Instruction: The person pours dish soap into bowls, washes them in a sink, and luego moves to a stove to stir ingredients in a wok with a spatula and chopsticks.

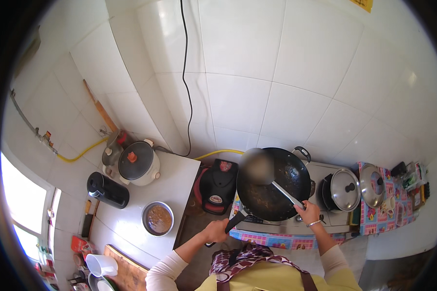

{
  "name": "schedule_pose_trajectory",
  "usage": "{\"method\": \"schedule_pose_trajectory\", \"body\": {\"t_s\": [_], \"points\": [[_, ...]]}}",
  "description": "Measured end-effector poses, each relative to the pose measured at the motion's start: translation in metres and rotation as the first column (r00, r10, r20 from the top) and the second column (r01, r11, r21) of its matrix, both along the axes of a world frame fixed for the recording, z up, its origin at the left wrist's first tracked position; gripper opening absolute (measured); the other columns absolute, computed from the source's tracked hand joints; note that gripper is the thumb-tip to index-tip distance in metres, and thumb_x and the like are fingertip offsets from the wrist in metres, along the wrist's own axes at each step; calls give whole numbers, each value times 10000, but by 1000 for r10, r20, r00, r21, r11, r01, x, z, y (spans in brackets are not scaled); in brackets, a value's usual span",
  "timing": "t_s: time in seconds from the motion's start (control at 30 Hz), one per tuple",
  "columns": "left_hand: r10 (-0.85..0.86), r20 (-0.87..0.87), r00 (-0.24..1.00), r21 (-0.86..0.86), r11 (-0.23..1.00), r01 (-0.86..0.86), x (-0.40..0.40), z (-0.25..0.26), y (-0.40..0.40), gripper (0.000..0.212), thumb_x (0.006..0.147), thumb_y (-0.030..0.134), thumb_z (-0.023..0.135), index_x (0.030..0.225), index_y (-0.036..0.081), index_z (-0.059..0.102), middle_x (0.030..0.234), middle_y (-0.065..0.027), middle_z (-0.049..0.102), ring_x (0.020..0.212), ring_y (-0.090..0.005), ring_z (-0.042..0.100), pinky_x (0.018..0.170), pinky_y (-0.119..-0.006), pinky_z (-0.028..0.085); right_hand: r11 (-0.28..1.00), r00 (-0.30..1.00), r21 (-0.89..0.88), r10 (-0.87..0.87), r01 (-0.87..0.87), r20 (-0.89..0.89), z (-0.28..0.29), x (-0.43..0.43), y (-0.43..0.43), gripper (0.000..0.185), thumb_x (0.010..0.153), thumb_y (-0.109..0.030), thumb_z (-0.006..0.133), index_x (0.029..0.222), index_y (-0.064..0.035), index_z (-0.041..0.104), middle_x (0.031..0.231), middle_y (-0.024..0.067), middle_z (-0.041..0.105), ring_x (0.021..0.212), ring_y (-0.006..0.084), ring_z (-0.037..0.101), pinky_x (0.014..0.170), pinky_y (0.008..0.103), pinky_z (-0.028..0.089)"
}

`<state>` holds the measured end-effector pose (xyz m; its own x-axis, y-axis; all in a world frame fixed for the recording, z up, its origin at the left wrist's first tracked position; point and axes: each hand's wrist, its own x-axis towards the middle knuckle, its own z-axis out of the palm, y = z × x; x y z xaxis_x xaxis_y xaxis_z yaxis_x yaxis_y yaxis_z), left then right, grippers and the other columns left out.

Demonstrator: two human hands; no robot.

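Observation:
Closed around the black side handle [235, 222] of a dark wok [276, 211] is my left hand [216, 231]. The wok sits over the gas stove [313, 227], with brown residue on its inner surface. My right hand [309, 212] grips a metal cooking utensil [287, 194] that reaches into the wok. A blurred patch covers the wok's left part and the utensil's far end, so its head and whatever lies there cannot be made out.
Left of the wok stands a black and red electric griddle [218, 187]. A metal bowl of brown food [157, 219], an electric pot [138, 163] and a black kettle [109, 189] occupy the white counter [123, 225]. Rightward are a lidded pot [344, 191] and a loose lid [370, 185].

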<state>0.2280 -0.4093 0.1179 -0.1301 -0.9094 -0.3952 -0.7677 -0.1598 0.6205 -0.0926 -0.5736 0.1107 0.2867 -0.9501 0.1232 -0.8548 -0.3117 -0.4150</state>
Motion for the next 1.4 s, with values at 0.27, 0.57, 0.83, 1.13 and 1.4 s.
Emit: {"method": "schedule_pose_trajectory", "body": {"t_s": [0.27, 0.57, 0.83, 1.13, 1.4], "points": [[53, -76, 996, 15, 999, -52, -5, 7, 0, 294, 658, 189, 583, 878, 26, 479, 812, -205, 581, 814, -369, 550, 713, -430, 425, 989, 947, 34, -147, 143, 286, -4, -29, 10, 301, 671, -297, 687, 761, -20, 609, 506, 74, 505, 438, 155, 458, 444, 286, 361], [84, -115, 990, 23, 996, -82, -3, 0, -3, 289, 613, 139, 574, 874, 41, 497, 801, -176, 586, 824, -342, 557, 723, -409, 422, 991, 964, 56, -134, 124, 230, 20, -55, 17, 284, 665, -267, 694, 782, -22, 608, 557, 100, 552, 480, 166, 527, 470, 278, 397], [10, -113, 994, -33, 999, -14, -13, 10, -7, 347, 584, 115, 546, 912, 3, 529, 831, -227, 582, 830, -358, 567, 699, -424, 455, 980, 965, 42, 186, -197, 184, 87, 18, 18, 242, 654, -185, 707, 768, 0, 601, 538, 69, 528, 476, 115, 473, 473, 262, 390], [56, -93, 994, -53, 997, -61, -27, -15, -12, 240, 601, 116, 514, 781, -5, 616, 804, -203, 601, 809, -334, 583, 684, -389, 461, 672, 672, -9, 740, -740, -20, 139, 199, 35, 251, 644, -214, 709, 760, -18, 605, 594, 119, 574, 499, 202, 555, 478, 277, 416], [27, -92, 995, -84, 996, -35, -33, -14, -18, 249, 611, 127, 522, 802, 5, 626, 826, -181, 612, 823, -320, 589, 682, -375, 467, 124, 223, -249, 877, -961, -425, 110, 312, 80, 181, 666, -212, 652, 726, -79, 545, 598, 71, 503, 540, 231, 525, 472, 340, 399]]}}
